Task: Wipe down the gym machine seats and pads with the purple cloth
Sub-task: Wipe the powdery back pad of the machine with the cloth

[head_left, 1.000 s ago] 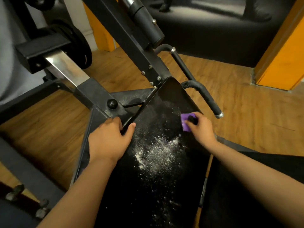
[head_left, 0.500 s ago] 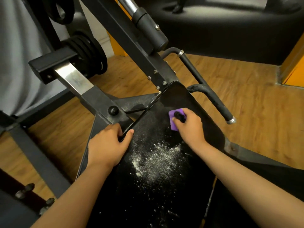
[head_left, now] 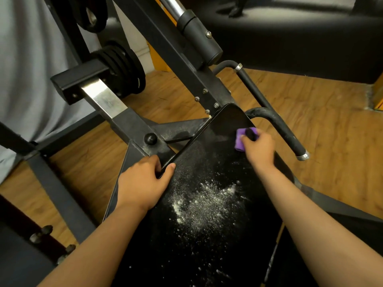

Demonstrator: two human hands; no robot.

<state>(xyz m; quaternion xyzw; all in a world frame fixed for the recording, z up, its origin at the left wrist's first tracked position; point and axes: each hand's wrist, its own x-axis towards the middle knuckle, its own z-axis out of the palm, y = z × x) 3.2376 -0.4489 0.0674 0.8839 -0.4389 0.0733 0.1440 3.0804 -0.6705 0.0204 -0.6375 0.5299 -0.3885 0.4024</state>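
Note:
A long black pad (head_left: 226,125) of the gym machine slopes away from me, with white powder (head_left: 205,201) scattered over its middle. My right hand (head_left: 258,150) grips the small purple cloth (head_left: 240,139) and presses it on the pad near the far right edge, above the powder. My left hand (head_left: 143,183) holds the pad's left edge, thumb on top and fingers curled under the rim. Part of the cloth is hidden under my right hand.
A black handle bar (head_left: 288,137) with a chrome end cap juts out just right of the cloth. The machine's steel frame (head_left: 132,125) and weight plates (head_left: 122,69) stand to the left. A second dark pad (head_left: 300,266) lies at lower right. Wooden floor (head_left: 331,131) surrounds the machine.
My right hand moved the cloth left across the pad's upper part, then back toward the right edge. My left hand has kept its grip on the left edge. The view shifted slightly.

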